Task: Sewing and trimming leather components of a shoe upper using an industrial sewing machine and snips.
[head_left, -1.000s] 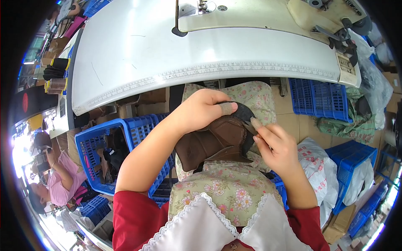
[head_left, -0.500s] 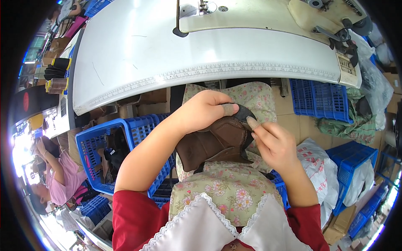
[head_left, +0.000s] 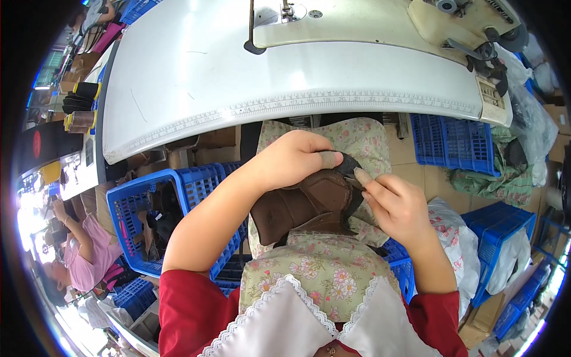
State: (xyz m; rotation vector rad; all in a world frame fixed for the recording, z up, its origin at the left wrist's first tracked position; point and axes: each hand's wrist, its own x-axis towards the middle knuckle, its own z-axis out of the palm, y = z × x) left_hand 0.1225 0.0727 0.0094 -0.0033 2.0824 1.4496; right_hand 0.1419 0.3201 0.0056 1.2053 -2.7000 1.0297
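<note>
A brown leather shoe upper (head_left: pixel 285 208) with a dark lining edge (head_left: pixel 348 163) lies above my lap, over a flowered apron (head_left: pixel 321 279). My left hand (head_left: pixel 294 156) grips its far edge, thumb on the dark lining, fingers hidden behind. At the right end of that edge, my right hand (head_left: pixel 395 202) is closed in a pinch. A small thin, shiny thing shows by its fingertips; its kind is too small to make out. Tan coverings wrap my left thumb and a right fingertip.
Ahead stands a white sewing table (head_left: pixel 208 77) with a ruler strip along its near edge and a sewing machine (head_left: pixel 369 30) on it. A blue basket (head_left: pixel 178 184) of dark pieces is at left. Blue crates (head_left: pixel 455 143) and white bags (head_left: pixel 446 232) stand right. Another person (head_left: pixel 89 250) sits far left.
The upper has turned slightly in my hands, and its dark lining edge shows more along the right side. My right hand has shifted slightly right and down.
</note>
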